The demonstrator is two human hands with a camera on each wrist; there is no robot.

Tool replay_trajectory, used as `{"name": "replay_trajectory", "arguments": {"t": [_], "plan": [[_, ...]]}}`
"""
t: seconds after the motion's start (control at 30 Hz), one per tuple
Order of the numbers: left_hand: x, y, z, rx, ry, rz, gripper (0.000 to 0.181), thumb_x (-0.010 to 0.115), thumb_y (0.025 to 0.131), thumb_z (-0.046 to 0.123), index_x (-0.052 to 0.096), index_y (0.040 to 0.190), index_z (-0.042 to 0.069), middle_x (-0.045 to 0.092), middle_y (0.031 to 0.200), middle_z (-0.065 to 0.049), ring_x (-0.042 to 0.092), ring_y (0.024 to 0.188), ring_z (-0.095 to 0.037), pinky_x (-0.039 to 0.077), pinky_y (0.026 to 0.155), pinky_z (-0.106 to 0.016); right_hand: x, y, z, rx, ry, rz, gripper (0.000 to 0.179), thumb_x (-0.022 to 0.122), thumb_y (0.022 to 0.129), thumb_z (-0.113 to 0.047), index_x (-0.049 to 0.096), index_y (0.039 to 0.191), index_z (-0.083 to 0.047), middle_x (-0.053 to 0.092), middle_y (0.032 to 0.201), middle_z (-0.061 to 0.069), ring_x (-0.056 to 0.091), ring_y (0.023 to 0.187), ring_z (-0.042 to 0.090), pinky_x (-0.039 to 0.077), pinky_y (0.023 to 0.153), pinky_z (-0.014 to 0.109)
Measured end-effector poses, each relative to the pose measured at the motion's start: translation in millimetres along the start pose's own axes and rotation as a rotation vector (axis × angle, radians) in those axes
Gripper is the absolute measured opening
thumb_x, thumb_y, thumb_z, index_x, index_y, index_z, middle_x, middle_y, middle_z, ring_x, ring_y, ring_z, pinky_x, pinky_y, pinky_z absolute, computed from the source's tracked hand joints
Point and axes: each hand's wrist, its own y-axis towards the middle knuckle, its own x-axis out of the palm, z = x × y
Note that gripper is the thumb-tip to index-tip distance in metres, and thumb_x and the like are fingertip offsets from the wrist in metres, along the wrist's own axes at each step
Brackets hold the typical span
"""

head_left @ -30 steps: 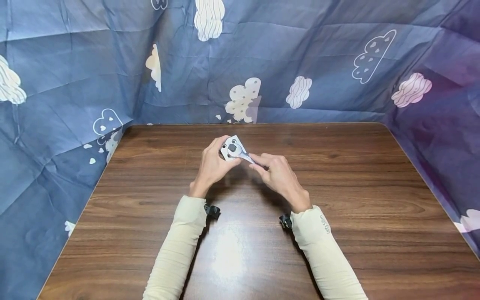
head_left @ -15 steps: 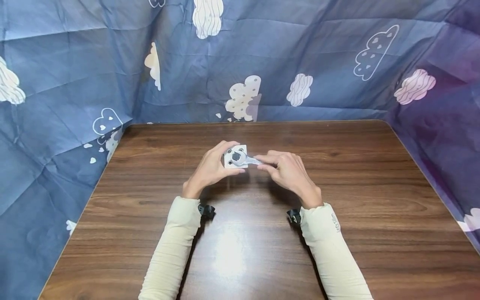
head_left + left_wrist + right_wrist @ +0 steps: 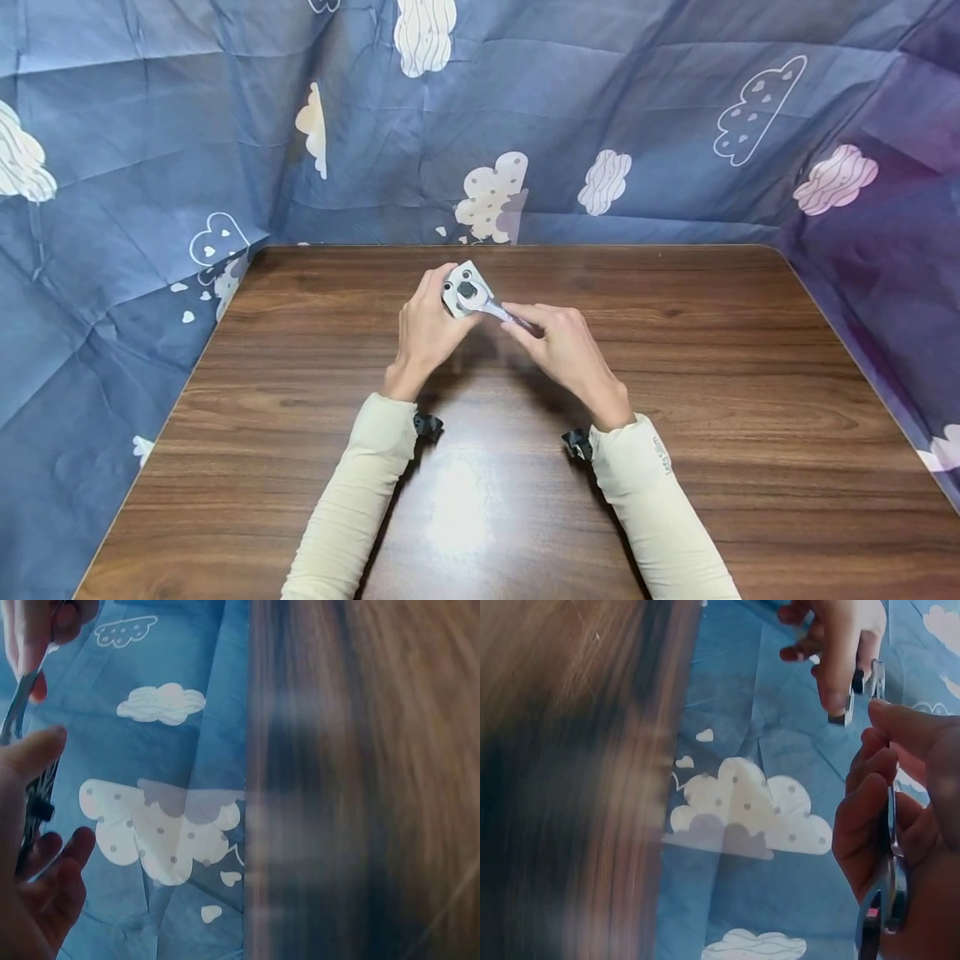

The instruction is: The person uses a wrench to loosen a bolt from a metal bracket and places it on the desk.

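Up above the table, my left hand [image 3: 429, 329] grips a white plate [image 3: 456, 278] by its edges, thumb on the near side and fingers on the far side. The plate has dark holes near its corners and a dark bolt head [image 3: 467, 289] at its middle. Around this bolt head sits one end of a shiny metal wrench [image 3: 493, 309]. My right hand [image 3: 567, 346] pinches the wrench's shank between thumb and fingers. In the right wrist view, the wrench's other end [image 3: 896, 896] sticks out below my palm. From the left wrist, the plate shows edge-on, partly hidden by my thumb [image 3: 37, 754].
Beneath both hands lies a brown wood-grain table [image 3: 750, 358] with a bright glare spot near its front. A blue cloth [image 3: 360, 167] printed with clouds hangs behind it and along both sides. Dark straps [image 3: 429, 427] sit at the wrists.
Half a second ago, the plate stood squarer and nearer, with the wrench pointing almost straight right. Both have since tilted back to about their earlier slant, and my hands have moved closer together.
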Motion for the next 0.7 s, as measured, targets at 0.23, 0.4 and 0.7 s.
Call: {"name": "replay_trajectory", "arguments": {"t": [0.23, 0.4, 0.7], "plan": [[3.6, -1.3, 4.8, -0.012, 0.045, 0.031, 0.068, 0.085, 0.071, 0.033, 0.058, 0.128, 0.010, 0.065, 0.106, -0.006, 0.064, 0.071, -0.024, 0.052, 0.058, -0.040, 6, -0.9, -5, 0.038, -0.022, 0.016, 0.029, 0.073, 0.090, -0.023, 0.074, 0.115, -0.008, 0.076, 0.094, 0.008, 0.050, 0.058, 0.012, 0.044, 0.056, 0.030], [-0.5, 0.0, 2.6, 0.037, 0.039, -0.051, 0.073, 0.087, 0.070, 0.035, 0.056, 0.131, 0.011, 0.065, 0.108, -0.005, 0.062, 0.069, -0.020, 0.050, 0.057, -0.037, 5, -1.2, -3, 0.051, -0.031, -0.006, 0.033, 0.076, 0.087, -0.026, 0.074, 0.116, -0.010, 0.076, 0.100, 0.008, 0.051, 0.058, 0.012, 0.045, 0.056, 0.031], [-13.6, 3.5, -5.0, 0.136, -0.100, -0.259, 0.073, 0.088, 0.071, 0.040, 0.056, 0.133, 0.015, 0.063, 0.110, -0.001, 0.059, 0.082, -0.014, 0.049, 0.066, -0.033, -9, -2.9, 4, 0.096, -0.141, -0.042, 0.029, 0.076, 0.086, -0.029, 0.076, 0.114, -0.019, 0.066, 0.078, -0.003, 0.042, 0.053, 0.012, 0.035, 0.048, 0.032]]}}
